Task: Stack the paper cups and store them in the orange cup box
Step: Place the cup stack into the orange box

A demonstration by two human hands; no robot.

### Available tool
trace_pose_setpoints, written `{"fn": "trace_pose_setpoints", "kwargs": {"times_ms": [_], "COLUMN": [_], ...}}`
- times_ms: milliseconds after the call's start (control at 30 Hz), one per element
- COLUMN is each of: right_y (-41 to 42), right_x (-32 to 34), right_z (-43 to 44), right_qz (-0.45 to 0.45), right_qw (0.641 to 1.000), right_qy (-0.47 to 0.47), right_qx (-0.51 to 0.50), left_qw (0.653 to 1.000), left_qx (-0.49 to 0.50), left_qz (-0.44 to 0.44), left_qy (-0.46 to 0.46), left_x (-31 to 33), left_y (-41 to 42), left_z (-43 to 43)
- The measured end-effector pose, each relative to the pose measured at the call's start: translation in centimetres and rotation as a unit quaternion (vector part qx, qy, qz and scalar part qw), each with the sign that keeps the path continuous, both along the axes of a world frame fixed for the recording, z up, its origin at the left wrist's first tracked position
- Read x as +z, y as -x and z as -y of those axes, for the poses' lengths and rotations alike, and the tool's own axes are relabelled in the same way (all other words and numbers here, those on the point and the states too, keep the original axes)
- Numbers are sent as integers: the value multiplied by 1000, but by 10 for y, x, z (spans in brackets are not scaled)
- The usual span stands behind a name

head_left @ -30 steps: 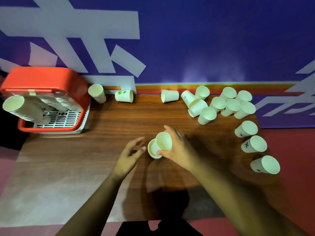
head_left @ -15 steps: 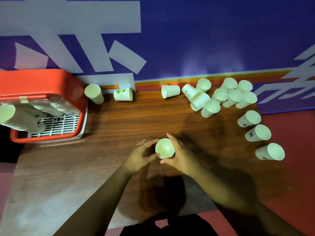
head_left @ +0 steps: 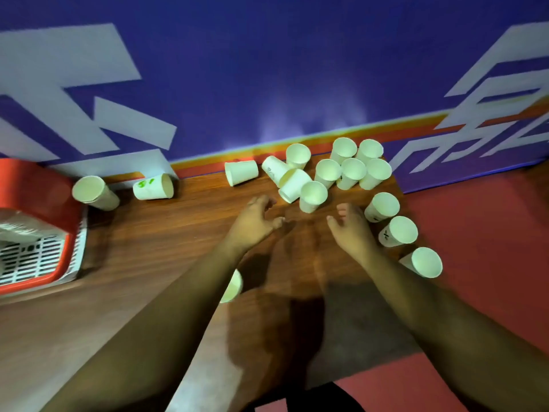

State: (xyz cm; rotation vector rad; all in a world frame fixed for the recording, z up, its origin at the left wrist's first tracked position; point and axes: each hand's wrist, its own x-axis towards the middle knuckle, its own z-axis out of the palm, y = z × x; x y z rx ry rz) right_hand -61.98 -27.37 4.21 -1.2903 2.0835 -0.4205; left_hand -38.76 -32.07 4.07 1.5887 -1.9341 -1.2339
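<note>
Several white paper cups (head_left: 312, 196) lie in a cluster at the back right of the wooden table (head_left: 166, 233). Three more cups (head_left: 398, 231) line its right edge. My left hand (head_left: 252, 223) and my right hand (head_left: 350, 230) reach toward the cluster, both with fingers apart and nothing in them. The nested cups (head_left: 233, 286) stand on the table, mostly hidden under my left forearm. The orange cup box (head_left: 35, 185) sits at the far left with stacked cups inside it.
Two single cups (head_left: 153, 187) lie near the box against the wall, and another cup (head_left: 240, 172) lies at the back middle. A blue wall with white shapes rises behind the table. Red floor shows to the right.
Both hands let go of the nested cups and moved forward toward the cup cluster. The nested cups now stand under my left forearm. The view shifted right.
</note>
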Motion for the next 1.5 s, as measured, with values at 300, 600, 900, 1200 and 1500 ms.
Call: {"fn": "trace_pose_setpoints", "kwargs": {"times_ms": [300, 600, 900, 1200, 1500], "right_y": [36, 51, 48, 59, 33], "right_x": [-30, -50, -34, -77, -22], "right_z": [70, 70, 96, 126, 44], "right_qz": [205, 419, 299, -44, 35], "right_qw": [977, 901, 954, 996, 979], "right_qy": [-37, -77, 34, 32, 199], "right_qx": [-46, -83, -23, 72, 21], "left_qw": [990, 992, 957, 922, 951], "left_qx": [61, 122, 235, 271, 219], "left_qz": [35, -23, -164, -271, -217], "left_qy": [-124, -31, -42, -56, -1], "left_x": [-55, -67, -32, -6, 24], "left_y": [92, 114, 90, 56, -13], "left_z": [47, 24, 10, -21, -42]}}
